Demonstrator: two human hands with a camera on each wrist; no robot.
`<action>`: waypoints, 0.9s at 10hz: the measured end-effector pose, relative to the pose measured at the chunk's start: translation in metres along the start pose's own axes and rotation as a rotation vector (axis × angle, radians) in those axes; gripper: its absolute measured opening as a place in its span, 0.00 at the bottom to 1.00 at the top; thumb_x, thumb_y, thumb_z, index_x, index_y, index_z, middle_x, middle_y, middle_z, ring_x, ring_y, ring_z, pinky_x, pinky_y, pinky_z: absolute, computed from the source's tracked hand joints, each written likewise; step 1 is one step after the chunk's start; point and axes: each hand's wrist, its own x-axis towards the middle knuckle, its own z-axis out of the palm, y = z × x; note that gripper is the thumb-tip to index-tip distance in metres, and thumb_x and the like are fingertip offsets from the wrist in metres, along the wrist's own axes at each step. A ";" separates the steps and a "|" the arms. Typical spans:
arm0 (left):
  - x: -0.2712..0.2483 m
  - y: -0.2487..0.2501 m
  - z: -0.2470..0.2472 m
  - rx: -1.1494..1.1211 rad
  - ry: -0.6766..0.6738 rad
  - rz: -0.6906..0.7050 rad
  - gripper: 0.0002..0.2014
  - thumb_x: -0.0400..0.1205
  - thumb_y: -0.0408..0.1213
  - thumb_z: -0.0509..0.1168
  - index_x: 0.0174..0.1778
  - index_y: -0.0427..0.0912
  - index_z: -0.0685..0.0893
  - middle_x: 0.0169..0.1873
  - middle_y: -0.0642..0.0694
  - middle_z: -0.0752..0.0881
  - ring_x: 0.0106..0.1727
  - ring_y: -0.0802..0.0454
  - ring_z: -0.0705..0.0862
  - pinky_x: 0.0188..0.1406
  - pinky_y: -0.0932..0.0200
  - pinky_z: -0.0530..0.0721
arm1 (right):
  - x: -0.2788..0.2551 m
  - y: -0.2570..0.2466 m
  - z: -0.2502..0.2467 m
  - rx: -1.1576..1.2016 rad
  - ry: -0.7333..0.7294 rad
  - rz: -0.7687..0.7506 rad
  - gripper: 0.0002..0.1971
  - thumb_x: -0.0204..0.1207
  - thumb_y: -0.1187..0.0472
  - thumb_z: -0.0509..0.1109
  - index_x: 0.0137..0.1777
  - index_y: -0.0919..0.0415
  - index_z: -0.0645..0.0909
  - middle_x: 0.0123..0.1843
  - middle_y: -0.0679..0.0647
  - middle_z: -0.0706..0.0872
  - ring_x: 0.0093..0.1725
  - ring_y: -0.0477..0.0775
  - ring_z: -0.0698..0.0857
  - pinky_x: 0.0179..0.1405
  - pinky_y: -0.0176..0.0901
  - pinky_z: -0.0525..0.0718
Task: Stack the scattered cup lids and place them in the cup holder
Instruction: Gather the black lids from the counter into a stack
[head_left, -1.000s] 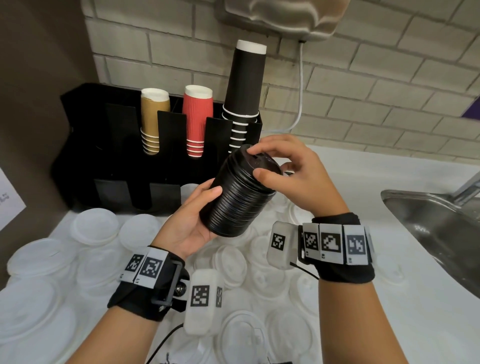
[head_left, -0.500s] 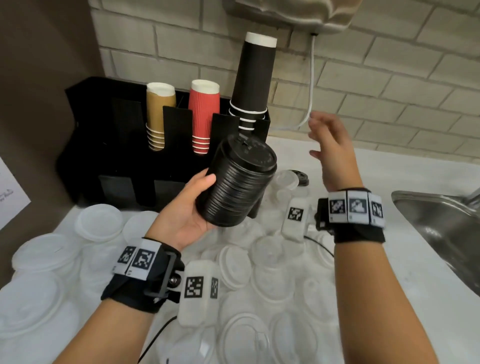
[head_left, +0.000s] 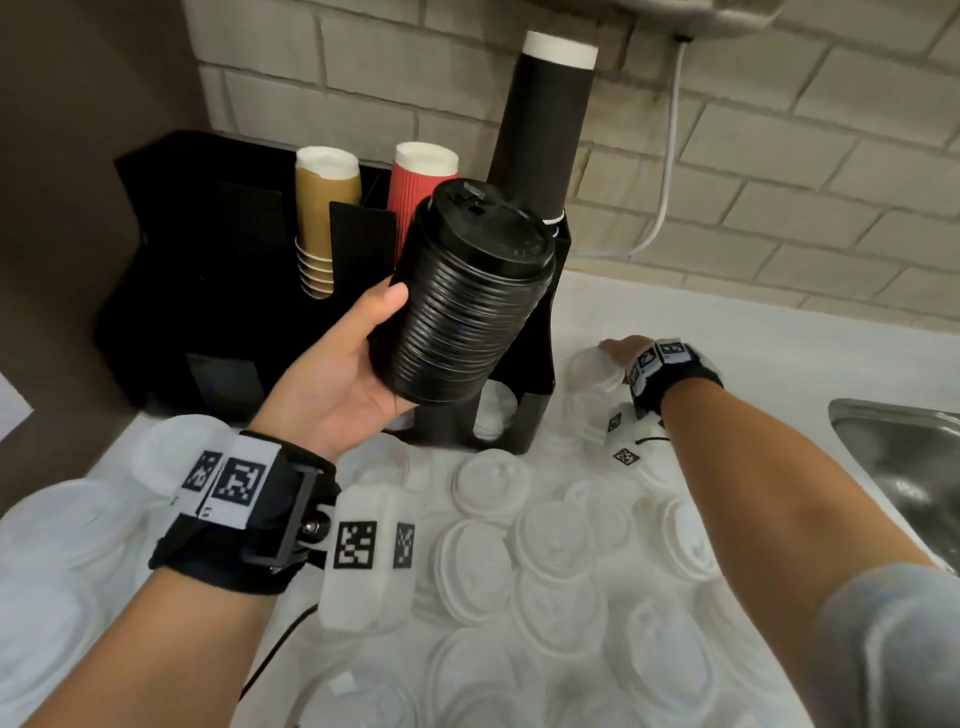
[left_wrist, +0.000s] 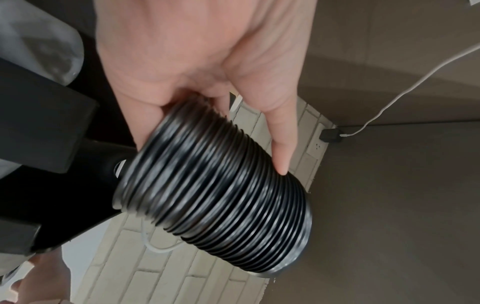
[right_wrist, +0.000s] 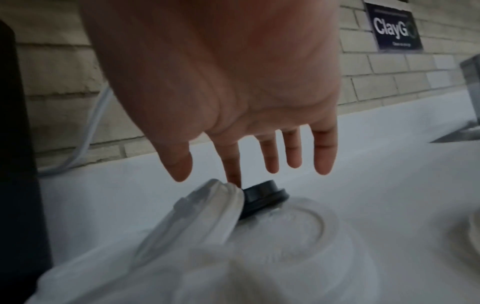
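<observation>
Above the counter (head_left: 727, 353), left hand (head_left: 332, 384) grips lid stack (head_left: 462, 301); right hand (right_wrist: 233, 82) reaches black lid (right_wrist: 262, 195).

My right hand (head_left: 621, 349) is showing only its back from the head view, its fingers hidden behind the wristband. The stack of black lids (head_left: 462, 291) I am holding is hiding the cup holder's (head_left: 171, 270) right compartment. White lids (right_wrist: 197, 257) are blurring in the right wrist view, one covering part of a black lid (right_wrist: 265, 195).

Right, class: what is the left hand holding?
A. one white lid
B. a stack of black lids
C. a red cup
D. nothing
B: the left hand has its thumb and fingers curled round a stack of black lids, lifted in front of the cup holder.
</observation>
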 end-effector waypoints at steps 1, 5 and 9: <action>0.001 -0.001 -0.002 0.000 0.009 -0.008 0.33 0.72 0.46 0.70 0.74 0.42 0.75 0.60 0.44 0.88 0.62 0.45 0.87 0.49 0.48 0.88 | 0.005 0.006 0.005 -0.119 -0.005 -0.015 0.47 0.70 0.62 0.72 0.84 0.50 0.48 0.82 0.58 0.63 0.77 0.66 0.69 0.73 0.59 0.73; -0.002 -0.005 -0.006 0.017 0.096 -0.030 0.33 0.76 0.44 0.66 0.79 0.43 0.72 0.72 0.38 0.80 0.64 0.42 0.86 0.49 0.44 0.89 | 0.019 -0.017 0.000 0.251 -0.022 0.016 0.16 0.81 0.61 0.64 0.66 0.64 0.81 0.67 0.62 0.82 0.57 0.58 0.81 0.49 0.38 0.74; -0.004 -0.003 -0.006 0.031 0.124 -0.041 0.32 0.76 0.44 0.64 0.79 0.44 0.72 0.73 0.38 0.79 0.67 0.40 0.84 0.50 0.43 0.89 | 0.023 -0.005 0.004 0.345 -0.158 0.022 0.22 0.66 0.46 0.78 0.58 0.43 0.75 0.55 0.52 0.81 0.51 0.57 0.80 0.47 0.43 0.75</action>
